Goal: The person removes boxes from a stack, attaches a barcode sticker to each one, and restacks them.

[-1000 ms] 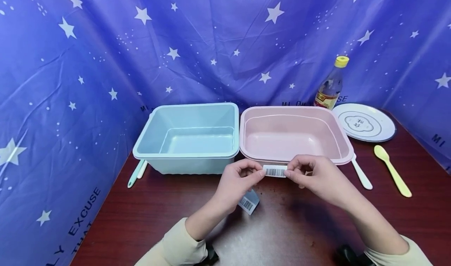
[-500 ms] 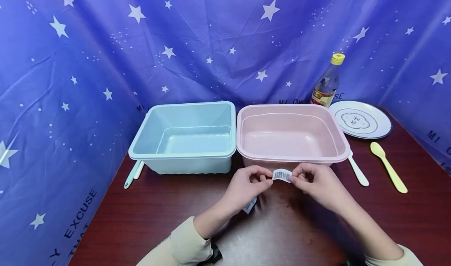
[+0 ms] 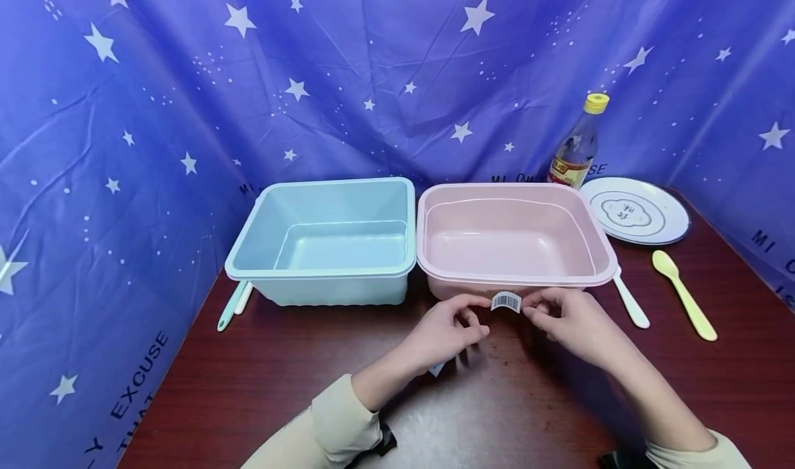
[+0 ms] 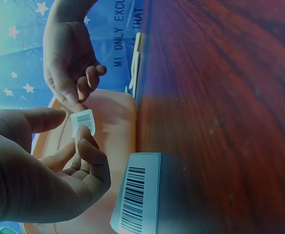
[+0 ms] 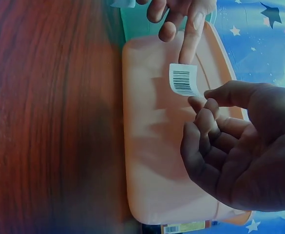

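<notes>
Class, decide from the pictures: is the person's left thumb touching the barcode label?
Apart. The head view shows a gap between the left thumb and the barcode label, with dark tabletop visible there.

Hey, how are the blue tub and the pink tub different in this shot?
Colour: the blue tub is pale blue, the pink tub pale pink.
Place: in the head view, the blue tub stands on the left, the pink tub on the right.
Activity: both hands and a barcode label are at the pink tub's front, none at the blue tub's.
Shared: both are open-topped and sit on the table.
</notes>
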Demonstrator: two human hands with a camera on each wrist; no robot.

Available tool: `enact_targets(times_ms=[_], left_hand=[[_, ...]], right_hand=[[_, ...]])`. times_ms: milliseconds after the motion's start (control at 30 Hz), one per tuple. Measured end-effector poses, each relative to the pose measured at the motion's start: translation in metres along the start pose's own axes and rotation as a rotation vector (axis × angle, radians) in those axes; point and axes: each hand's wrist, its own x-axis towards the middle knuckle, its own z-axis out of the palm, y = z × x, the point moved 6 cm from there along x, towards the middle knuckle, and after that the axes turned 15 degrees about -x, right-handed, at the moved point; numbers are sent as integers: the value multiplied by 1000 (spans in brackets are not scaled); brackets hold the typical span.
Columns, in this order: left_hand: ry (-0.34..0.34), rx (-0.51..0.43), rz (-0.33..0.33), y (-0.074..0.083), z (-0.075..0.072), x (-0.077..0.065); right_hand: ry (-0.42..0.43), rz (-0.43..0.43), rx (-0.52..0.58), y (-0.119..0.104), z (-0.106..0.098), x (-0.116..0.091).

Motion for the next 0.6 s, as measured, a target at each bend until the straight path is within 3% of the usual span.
enact_targets(times_ms=[400,600], left_hand=[[-52,63,-1,-4,2,4],[-42,109,-12,-5,0,4]], right_hand=[[-63,21,33,6,6,2],[-155,43,29,8,11,-1]])
